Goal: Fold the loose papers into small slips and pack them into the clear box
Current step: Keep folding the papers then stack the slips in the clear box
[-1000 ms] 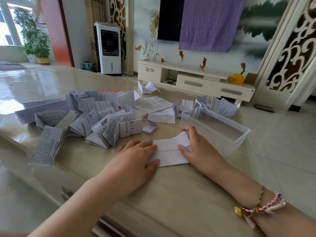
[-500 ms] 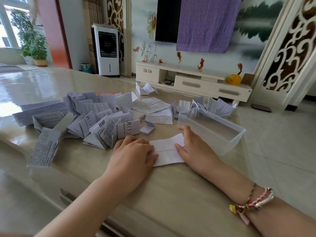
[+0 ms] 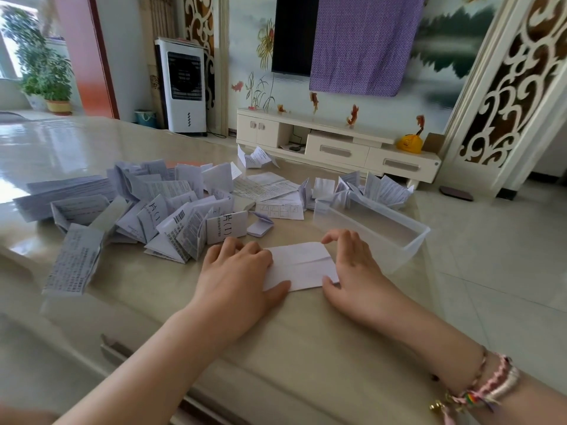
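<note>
A white sheet (image 3: 302, 265), folded once with a crease across it, lies flat on the table in front of me. My left hand (image 3: 239, 271) presses flat on its left end. My right hand (image 3: 356, 268) rests at its right end with arched fingers, forefinger at the far corner and thumb at the near corner. The clear box (image 3: 383, 250) stands just right of the sheet, beyond my right hand; I see nothing inside it. A heap of folded printed papers (image 3: 171, 216) lies to the left, and one small folded slip (image 3: 260, 227) sits beside the heap.
More folded papers (image 3: 377, 185) stand behind the box, and flat printed sheets (image 3: 264, 187) lie mid-table. The glossy table (image 3: 276, 348) ends just right of the box, above a tiled floor. A TV cabinet (image 3: 337, 148) stands beyond.
My right hand slid from the sheet's middle to its right end and its fingers arched. My left hand stayed pressed on the left end. The view shifted slightly.
</note>
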`<state>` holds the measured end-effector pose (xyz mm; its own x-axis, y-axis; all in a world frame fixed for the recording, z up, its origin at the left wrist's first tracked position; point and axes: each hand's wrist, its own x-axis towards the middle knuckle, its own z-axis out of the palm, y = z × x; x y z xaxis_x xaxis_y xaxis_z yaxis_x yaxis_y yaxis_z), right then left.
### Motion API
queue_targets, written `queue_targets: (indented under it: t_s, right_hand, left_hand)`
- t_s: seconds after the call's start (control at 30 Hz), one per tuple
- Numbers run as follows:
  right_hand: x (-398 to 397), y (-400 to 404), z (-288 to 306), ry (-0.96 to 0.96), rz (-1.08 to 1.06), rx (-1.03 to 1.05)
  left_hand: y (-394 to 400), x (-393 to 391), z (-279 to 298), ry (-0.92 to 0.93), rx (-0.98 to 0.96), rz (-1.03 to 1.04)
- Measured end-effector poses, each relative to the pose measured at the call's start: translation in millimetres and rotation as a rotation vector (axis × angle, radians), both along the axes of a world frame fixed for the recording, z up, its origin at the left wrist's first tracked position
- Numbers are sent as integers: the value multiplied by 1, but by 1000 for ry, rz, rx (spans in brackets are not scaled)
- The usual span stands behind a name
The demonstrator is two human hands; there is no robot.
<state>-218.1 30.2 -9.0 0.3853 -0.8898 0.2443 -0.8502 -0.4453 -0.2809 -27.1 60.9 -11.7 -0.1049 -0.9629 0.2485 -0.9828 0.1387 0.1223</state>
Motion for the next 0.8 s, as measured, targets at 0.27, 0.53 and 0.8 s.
queue_targets:
  t_s: [0.27, 0.53, 0.8]
  right_hand:
    - [-13, 1, 8, -7, -39, 15]
    - [-9, 3, 12, -110, 111, 51]
    - [10, 0, -10, -126, 13, 16]
  left_hand:
    - [-2, -1, -6, 56, -19, -39]
    - [-4, -2, -5, 55, -57, -52]
    - [-11, -13, -6, 102, -12, 10]
